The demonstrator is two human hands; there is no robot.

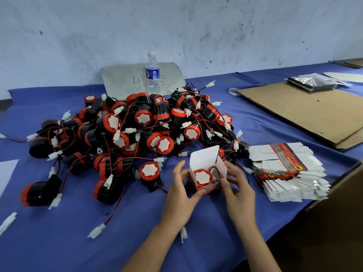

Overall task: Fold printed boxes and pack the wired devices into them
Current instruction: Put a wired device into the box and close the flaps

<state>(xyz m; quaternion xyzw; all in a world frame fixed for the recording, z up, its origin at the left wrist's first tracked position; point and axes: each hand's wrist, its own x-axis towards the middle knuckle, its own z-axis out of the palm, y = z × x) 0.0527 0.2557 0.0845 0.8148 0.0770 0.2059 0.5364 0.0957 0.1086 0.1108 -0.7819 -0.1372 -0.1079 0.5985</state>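
Observation:
A small white printed box [204, 160] stands open on the blue cloth in front of me, its lid flap raised. Inside it sits a red and black wired device [203, 177], white face up, its red and black wire looping above the right rim. My left hand [180, 190] grips the box's left and front side, thumb curled under the front edge. My right hand [236, 184] holds the right side, a finger pressing the wire down into the box. A big pile of the same wired devices [137, 126] lies behind and to the left.
A stack of flat printed boxes [286, 173] lies at the right of the box. A water bottle [152, 73] stands behind the pile against a grey board. Brown cardboard sheets [306, 110] lie far right. A cardboard carton edge [337, 185] rises at the table's right corner.

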